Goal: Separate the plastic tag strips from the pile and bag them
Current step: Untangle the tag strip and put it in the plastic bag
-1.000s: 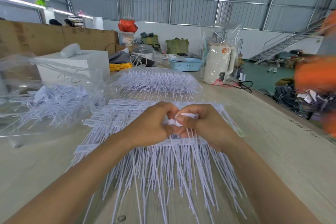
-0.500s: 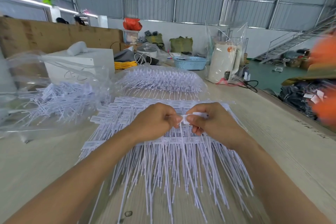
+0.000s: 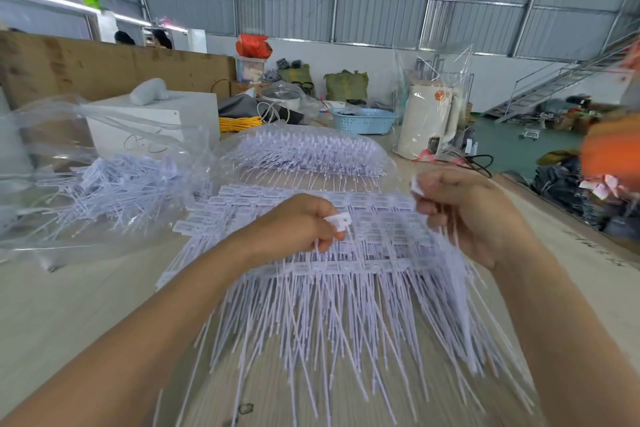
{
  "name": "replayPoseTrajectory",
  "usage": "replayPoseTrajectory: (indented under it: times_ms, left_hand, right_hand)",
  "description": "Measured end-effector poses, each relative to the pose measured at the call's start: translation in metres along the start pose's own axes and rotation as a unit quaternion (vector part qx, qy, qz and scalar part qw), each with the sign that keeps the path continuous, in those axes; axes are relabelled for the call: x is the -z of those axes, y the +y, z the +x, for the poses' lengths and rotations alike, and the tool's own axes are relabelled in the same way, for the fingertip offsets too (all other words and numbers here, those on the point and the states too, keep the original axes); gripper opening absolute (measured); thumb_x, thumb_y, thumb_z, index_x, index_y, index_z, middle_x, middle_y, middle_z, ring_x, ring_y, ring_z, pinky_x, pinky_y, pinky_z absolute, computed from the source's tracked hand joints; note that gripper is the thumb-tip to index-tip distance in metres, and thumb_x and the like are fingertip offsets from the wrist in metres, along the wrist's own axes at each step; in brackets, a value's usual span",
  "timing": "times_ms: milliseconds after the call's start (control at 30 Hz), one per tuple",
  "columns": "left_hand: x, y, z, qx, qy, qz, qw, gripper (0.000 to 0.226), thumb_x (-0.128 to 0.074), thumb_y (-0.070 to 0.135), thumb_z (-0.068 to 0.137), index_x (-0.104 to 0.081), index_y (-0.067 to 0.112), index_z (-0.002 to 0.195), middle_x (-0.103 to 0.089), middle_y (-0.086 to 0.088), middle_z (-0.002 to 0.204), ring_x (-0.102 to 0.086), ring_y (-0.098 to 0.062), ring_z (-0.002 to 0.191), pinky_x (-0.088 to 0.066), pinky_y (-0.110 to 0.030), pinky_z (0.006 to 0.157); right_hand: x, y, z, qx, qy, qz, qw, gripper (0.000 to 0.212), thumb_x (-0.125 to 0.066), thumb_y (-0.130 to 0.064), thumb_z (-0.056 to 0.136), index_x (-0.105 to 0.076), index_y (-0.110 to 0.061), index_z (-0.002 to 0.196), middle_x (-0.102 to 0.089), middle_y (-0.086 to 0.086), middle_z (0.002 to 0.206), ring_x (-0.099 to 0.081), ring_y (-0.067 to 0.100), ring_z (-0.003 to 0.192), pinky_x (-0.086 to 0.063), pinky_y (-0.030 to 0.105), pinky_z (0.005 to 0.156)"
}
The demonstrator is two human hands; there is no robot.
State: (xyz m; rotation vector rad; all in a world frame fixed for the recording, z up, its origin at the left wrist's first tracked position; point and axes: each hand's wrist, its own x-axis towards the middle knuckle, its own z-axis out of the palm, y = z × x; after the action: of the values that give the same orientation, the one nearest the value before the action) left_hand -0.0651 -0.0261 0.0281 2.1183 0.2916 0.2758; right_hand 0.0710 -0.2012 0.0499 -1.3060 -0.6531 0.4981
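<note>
- Left hand [image 3: 304, 224] pinches one tag head [image 3: 338, 220]; right hand [image 3: 460, 211] grips another.
- Draw them apart steadily above the pile [image 3: 346, 288] at mid-table, so tails slide free.

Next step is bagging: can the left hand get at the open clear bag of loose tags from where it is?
Probably yes. The clear bag lies on the table on the left hand's side with nothing between them, though that hand pinches a tag piece.

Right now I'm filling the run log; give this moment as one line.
left hand: pinches white plastic tag strip | right hand: grips another strip | pile: on table
</note>
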Motion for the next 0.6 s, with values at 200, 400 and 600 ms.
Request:
replayPoseTrajectory:
  times_ms: [200, 400, 600]
  left_hand:
    - [-0.009, -0.001, -0.003, -0.041, -0.013, 0.178, 0.983, 0.011, -0.056, 0.008, 0.086, -0.060, 0.018, 0.086, -0.055, -0.002, 0.080, -0.052, -0.017, 0.067, -0.037, -0.028, 0.061]
    - [-0.012, -0.008, -0.001, -0.111, 0.015, 0.168, 0.979, 0.037, -0.069, 0.028, 0.083, -0.041, 0.032, 0.106, -0.049, 0.012, 0.094, -0.050, 0.002, 0.070, -0.037, -0.011, 0.056]
    - [-0.003, -0.010, 0.004, -0.053, 0.056, 0.047, 0.996, 0.015, -0.076, 0.028, 0.076, -0.066, 0.021, 0.085, -0.067, 0.006, 0.077, -0.063, -0.014, 0.073, -0.052, -0.039, 0.076]
  right_hand:
    - [-0.044, 0.028, -0.005, -0.017, -0.125, -0.181, 0.975, 0.014, -0.061, -0.008, 0.088, -0.066, -0.010, 0.075, -0.067, 0.004, 0.079, -0.063, 0.011, 0.071, -0.056, 0.024, 0.060]
    - [-0.048, 0.040, -0.002, 0.032, -0.102, -0.200, 0.974, 0.016, -0.065, -0.004, 0.085, -0.067, -0.009, 0.071, -0.069, 0.015, 0.076, -0.066, 0.019, 0.064, -0.054, 0.032, 0.062]
    - [-0.046, 0.037, 0.001, 0.059, -0.056, -0.169, 0.982, 0.016, -0.063, 0.002, 0.085, -0.063, -0.008, 0.071, -0.064, 0.005, 0.065, -0.060, 0.013, 0.054, -0.053, 0.022, 0.054]
